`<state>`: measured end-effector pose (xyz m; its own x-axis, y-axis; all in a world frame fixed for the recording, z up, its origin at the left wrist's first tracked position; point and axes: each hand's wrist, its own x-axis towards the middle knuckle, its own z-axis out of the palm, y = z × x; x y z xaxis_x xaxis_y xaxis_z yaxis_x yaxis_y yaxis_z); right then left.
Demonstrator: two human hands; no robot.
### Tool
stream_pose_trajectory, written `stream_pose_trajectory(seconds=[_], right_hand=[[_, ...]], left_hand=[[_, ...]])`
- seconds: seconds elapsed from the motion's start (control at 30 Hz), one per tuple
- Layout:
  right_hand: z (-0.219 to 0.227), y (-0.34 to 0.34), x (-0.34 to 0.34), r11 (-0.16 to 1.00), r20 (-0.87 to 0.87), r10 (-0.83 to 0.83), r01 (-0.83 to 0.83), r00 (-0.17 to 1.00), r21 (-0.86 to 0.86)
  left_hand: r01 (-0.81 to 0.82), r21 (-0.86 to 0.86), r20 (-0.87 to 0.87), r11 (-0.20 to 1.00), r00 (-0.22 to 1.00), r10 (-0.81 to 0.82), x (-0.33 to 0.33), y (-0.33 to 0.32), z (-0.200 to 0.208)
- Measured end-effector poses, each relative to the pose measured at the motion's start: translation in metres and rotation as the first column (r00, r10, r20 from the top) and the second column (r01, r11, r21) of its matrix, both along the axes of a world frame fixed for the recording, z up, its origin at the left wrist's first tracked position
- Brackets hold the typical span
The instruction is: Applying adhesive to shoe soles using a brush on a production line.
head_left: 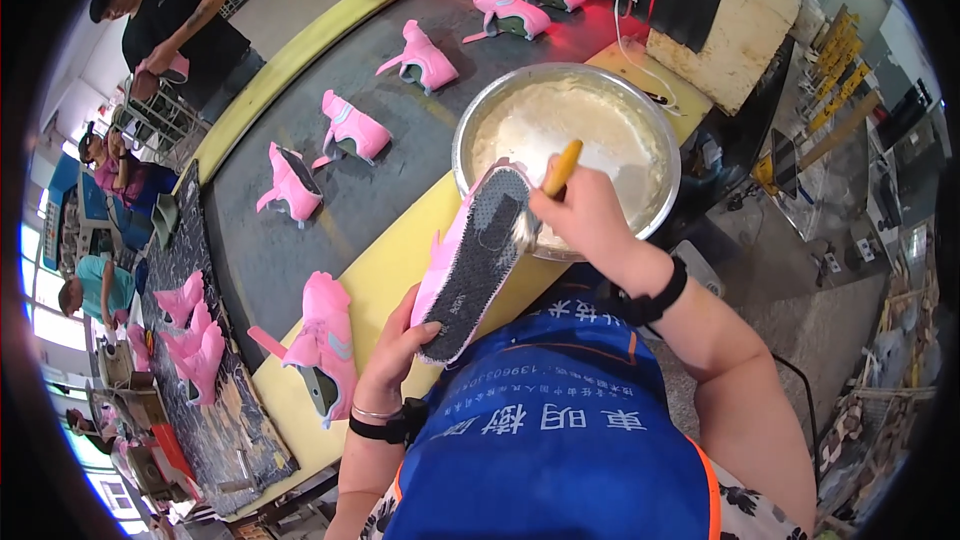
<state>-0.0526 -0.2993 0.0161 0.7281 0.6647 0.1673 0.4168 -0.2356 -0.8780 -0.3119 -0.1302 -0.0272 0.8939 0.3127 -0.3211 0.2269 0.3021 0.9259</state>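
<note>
My left hand [392, 348] grips a pink shoe upper [478, 275] near one end, its dark grey underside turned up and its thumb on that face. My right hand [592, 218] is closed around a brush [563, 168] with a yellow handle. The pale bristles touch or hover just beside the upper's edge; which one I cannot tell. Both lie over the near side of a wide metal bowl [671, 155] holding a creamy white paste. Left of my left hand, another pink shoe upper [328, 342] rests on the yellow ledge.
A dark conveyor belt [400, 180] carries several pink uppers toward a red-lit opening with black flaps [670, 0]. More uppers [195, 350] lie on a worn board [235, 440] at the left. A person in black [195, 25] stands across the belt; others work farther left.
</note>
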Motion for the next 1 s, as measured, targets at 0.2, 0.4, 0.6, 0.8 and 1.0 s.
stream_pose_trajectory(seconds=[0.2, 0.4, 0.6, 0.8, 1.0], right_hand=[[0.005, 0.033, 0.052, 0.978, 0.364, 0.172, -0.203, 0.915, 0.048], [0.024, 0.039, 0.057, 0.839, 0.237, 0.382, -0.442, 0.894, 0.318], [0.018, 0.047, 0.054, 0.846, 0.202, 0.451, -0.488, 0.869, 0.212], [0.036, 0.034, 0.065, 0.94, 0.41, 0.196, -0.051, 0.891, -0.339], [0.026, 0.007, 0.035, 0.974, 0.236, -0.097, 0.043, 0.967, 0.224]], left_hand=[[0.038, -0.108, 0.011, 0.993, 0.999, -0.037, -0.004, 0.021, -0.012], [-0.002, -0.359, -0.038, 0.933, 0.999, -0.013, -0.014, 0.046, -0.032], [0.0, -0.4, -0.031, 0.916, 0.999, -0.014, -0.016, 0.052, -0.035], [-0.009, -0.287, -0.037, 0.958, 0.999, -0.002, -0.017, 0.038, -0.021], [0.024, -0.177, -0.061, 0.984, 0.998, -0.035, -0.015, 0.018, -0.02]])
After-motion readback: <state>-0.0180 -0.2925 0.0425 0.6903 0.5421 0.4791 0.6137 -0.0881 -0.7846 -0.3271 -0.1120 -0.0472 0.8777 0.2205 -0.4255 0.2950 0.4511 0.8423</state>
